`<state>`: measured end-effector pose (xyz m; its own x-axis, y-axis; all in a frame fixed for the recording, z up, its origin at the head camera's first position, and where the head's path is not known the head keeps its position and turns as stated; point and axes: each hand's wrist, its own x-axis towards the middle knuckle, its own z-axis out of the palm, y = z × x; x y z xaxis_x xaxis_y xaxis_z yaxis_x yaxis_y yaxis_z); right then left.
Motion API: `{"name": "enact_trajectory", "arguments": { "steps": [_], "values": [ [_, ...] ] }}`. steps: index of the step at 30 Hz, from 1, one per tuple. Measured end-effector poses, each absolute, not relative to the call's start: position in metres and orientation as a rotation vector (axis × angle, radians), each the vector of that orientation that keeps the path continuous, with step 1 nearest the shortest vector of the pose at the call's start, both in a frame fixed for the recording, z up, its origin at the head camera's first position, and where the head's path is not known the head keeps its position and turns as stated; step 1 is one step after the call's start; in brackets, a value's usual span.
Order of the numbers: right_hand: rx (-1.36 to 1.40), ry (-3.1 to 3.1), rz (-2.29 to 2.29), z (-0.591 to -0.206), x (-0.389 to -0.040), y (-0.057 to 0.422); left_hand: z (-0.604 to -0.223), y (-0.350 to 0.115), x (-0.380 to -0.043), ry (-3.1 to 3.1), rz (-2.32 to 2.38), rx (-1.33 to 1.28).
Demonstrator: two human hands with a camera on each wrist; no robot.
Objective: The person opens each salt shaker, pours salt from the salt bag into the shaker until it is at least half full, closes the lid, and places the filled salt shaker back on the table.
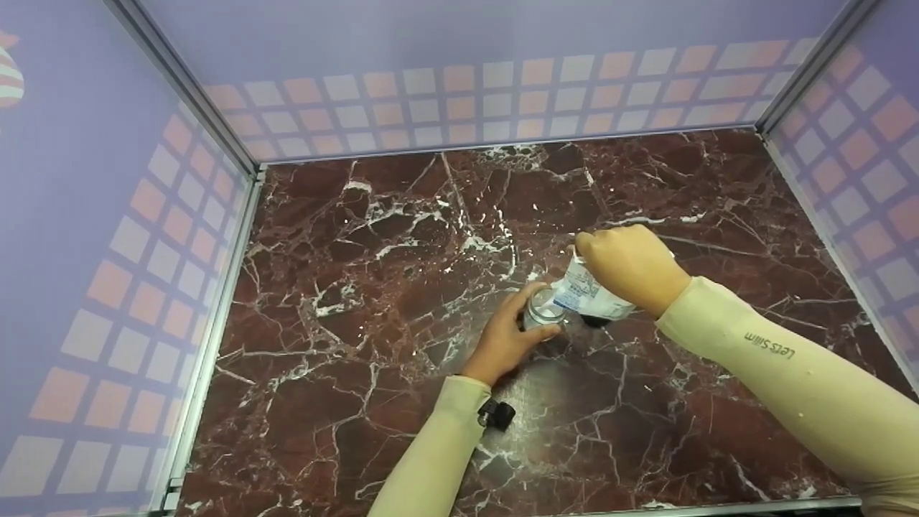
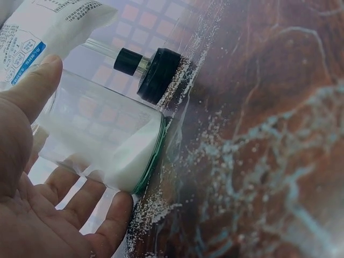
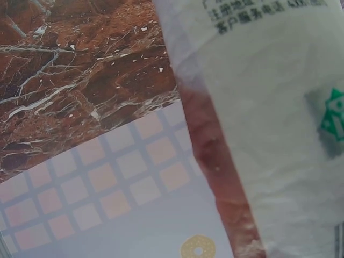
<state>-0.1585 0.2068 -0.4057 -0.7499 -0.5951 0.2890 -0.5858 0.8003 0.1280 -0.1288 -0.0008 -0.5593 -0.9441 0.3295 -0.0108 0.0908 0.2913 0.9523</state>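
Observation:
My left hand [image 1: 502, 341] grips a clear glass jar [image 1: 535, 319], thumb on one side and fingers round the other. White grains [image 2: 134, 156] lie in the jar's bottom, heaped toward one side in the left wrist view. With a fist, my right hand [image 1: 635, 266] holds a white printed plastic bag [image 1: 585, 291] tilted down, its lower corner at the jar's mouth. The bag fills much of the right wrist view, green print [image 3: 334, 121] on its face. Behind the jar a black lid [image 2: 159, 75] with a clear stem stands on the table, partly hidden under the bag from above.
Spilled white grains [image 2: 153, 209] are scattered on the dark red marbled table [image 1: 301, 402] around the jar. Purple panels with checked print [image 1: 459, 43] enclose the table at the back, left and right. A small black camera [image 1: 497, 414] sits on my left wrist.

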Motion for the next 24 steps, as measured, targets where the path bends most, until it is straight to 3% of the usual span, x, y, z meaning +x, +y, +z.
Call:
{"name": "enact_trajectory", "arguments": {
  "steps": [24],
  "values": [
    [0.86, -2.691, -0.047, -0.4031, -0.1571, 0.2117, -0.5614, -0.0017, -0.1282, 2.401, 1.689, 0.436]
  ]
}}
